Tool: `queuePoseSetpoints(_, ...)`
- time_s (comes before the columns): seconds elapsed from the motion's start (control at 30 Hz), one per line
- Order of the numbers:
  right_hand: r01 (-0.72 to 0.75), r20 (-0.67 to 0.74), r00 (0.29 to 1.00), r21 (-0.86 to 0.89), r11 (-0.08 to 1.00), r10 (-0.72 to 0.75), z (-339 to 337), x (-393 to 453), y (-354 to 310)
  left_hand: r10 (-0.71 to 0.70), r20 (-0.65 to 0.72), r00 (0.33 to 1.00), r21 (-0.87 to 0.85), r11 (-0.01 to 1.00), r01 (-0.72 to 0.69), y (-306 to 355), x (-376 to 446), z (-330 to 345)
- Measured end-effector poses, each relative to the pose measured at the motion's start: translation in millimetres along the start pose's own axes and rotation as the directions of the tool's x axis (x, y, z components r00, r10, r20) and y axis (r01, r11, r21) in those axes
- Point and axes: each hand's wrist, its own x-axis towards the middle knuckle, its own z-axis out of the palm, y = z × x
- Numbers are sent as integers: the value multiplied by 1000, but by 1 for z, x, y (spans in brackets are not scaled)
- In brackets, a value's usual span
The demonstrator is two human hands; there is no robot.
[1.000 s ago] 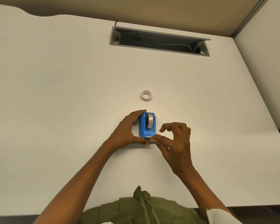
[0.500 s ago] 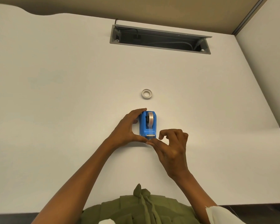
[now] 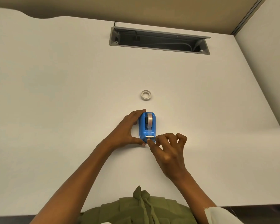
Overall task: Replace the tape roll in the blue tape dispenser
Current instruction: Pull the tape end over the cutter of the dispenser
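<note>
The blue tape dispenser [image 3: 143,126] stands on the white desk [image 3: 55,94] with a clear tape roll [image 3: 149,119] seated in it, tape running down to the metal cutter at its near end. My left hand [image 3: 126,131] grips the dispenser's left side, index finger at its far end and thumb at the near corner. My right hand [image 3: 166,147] has thumb and index finger pinched at the near end just below the cutter, seemingly on the tape's end; the other fingers are curled. A small white empty tape core [image 3: 145,95] lies flat on the desk beyond the dispenser.
A grey open cable tray [image 3: 158,40] is sunk into the desk's far side. A partition wall [image 3: 265,62] rises at the right. The desk's near edge runs by my green shirt [image 3: 139,210].
My right hand slid a little toward me and to the right, from over the cutter to just below it. The dispenser and my left hand stayed put.
</note>
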Motion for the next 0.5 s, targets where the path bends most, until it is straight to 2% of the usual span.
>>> queuePoseSetpoints(0.13, 62, -13, 998, -94, 994, -64, 3, -6, 1, -19, 3, 1000, 10, 1000, 19, -1, 0, 0)
queuePoseSetpoints(0.2, 51, 32, 998, -96, 994, -48, 5, -12, 0, -27, 5, 1000, 12, 1000, 27, 0, 0, 0)
queuePoseSetpoints(0.33, -89, 64, 994, 25, 996, 88, 9, -14, 5, -47, 33, 998, 9, 999, 46, 0, -1, -4)
queuePoseSetpoints(0.5, -283, 156, 955, 209, 936, 254, 6, -15, 19, -100, 121, 988, 159, 984, 80, 0, 2, -21)
